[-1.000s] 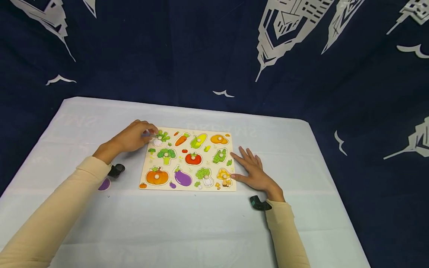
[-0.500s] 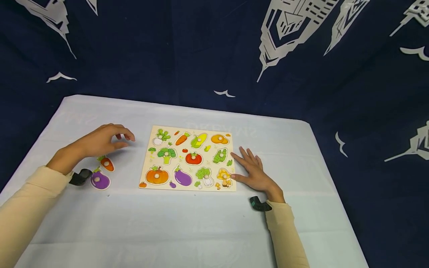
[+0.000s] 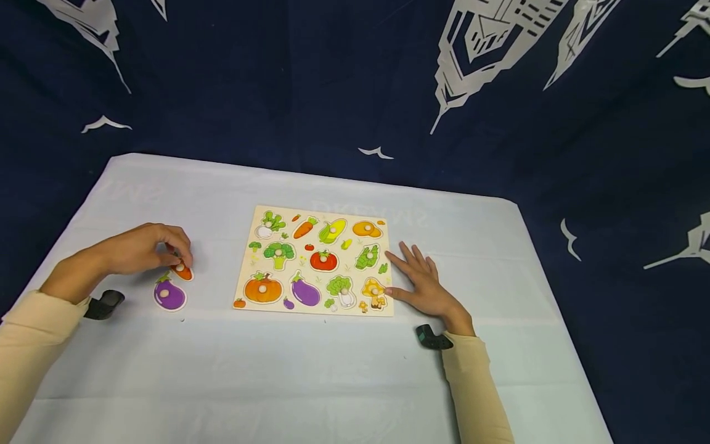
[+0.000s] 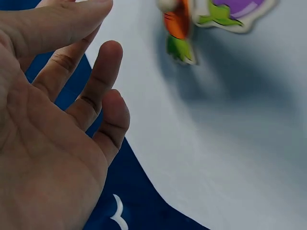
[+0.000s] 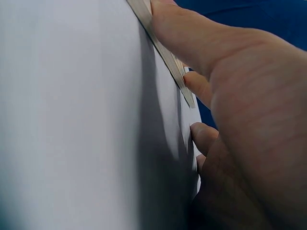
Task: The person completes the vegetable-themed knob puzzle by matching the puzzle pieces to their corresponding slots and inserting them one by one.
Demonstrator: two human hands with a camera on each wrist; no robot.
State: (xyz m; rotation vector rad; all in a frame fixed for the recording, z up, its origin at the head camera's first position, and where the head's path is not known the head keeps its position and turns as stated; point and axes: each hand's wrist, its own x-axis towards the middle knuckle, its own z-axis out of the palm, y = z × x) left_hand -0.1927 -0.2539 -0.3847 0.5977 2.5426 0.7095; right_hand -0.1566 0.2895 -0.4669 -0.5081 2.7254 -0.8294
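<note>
In the head view my left hand (image 3: 146,248) hovers over a knobbed carrot puzzle piece (image 3: 182,270), its fingers bent downward and partly covering the piece. The left wrist view shows the carrot piece (image 4: 178,28) apart from my fingertips, with nothing held. Just below it lies an eggplant puzzle piece (image 3: 169,296). A wooden vegetable puzzle board (image 3: 288,283) sits mid-table. Knobbed pieces fill most of its places; the carrot and eggplant pictures show no knobs. With fingers spread, my right hand (image 3: 424,287) rests at the board's right edge, thumb and forefinger touching it.
A white cloth (image 3: 310,370) covers the table. Behind it hangs a dark blue curtain (image 3: 277,80) with white building and bird shapes. A black wrist device (image 3: 104,304) sits at my left wrist, another black device (image 3: 432,338) at the right.
My left hand has moved from the radish piece at the board's upper left corner, leftward and down to the loose carrot piece. My right hand has stayed at the board's edge.
</note>
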